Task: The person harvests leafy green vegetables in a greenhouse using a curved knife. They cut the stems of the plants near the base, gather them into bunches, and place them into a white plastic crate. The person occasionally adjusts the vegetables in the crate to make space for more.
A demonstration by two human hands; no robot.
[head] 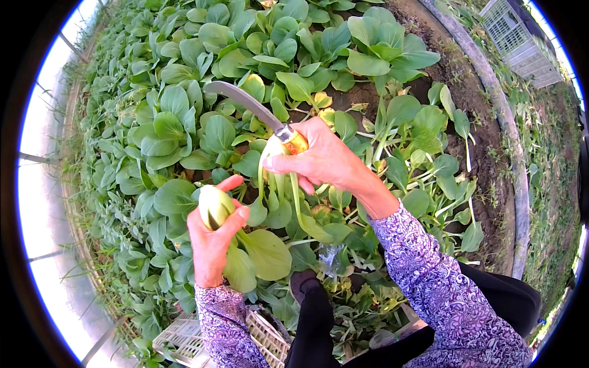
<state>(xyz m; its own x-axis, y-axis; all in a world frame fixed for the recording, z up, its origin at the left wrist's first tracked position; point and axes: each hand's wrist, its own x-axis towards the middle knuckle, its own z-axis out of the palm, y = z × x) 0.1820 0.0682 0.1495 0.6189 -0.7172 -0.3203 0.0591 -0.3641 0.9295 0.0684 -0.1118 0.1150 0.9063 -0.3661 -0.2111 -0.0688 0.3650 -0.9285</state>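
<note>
My left hand (216, 234) holds a head of bok choy (215, 207), its pale base up and its broad green leaves hanging below the palm. To the upper right of it, my right hand (313, 156) grips the short wooden handle of a curved knife (251, 102), whose blade points to the upper left. Several detached leaf stalks (297, 198) hang down from the same right hand, pinched under the thumb. The blade is apart from the head of bok choy. Rooted bok choy plants (170, 133) stand beyond and to the left of my hands.
Loose cut leaves (437, 175) lie on the soil at the right. A grey hose (511, 133) curves along the bed there. One white plastic crate (529, 57) stands at the upper right, another crate (267, 338) at the lower left. My shoe (303, 281) is among the leaves.
</note>
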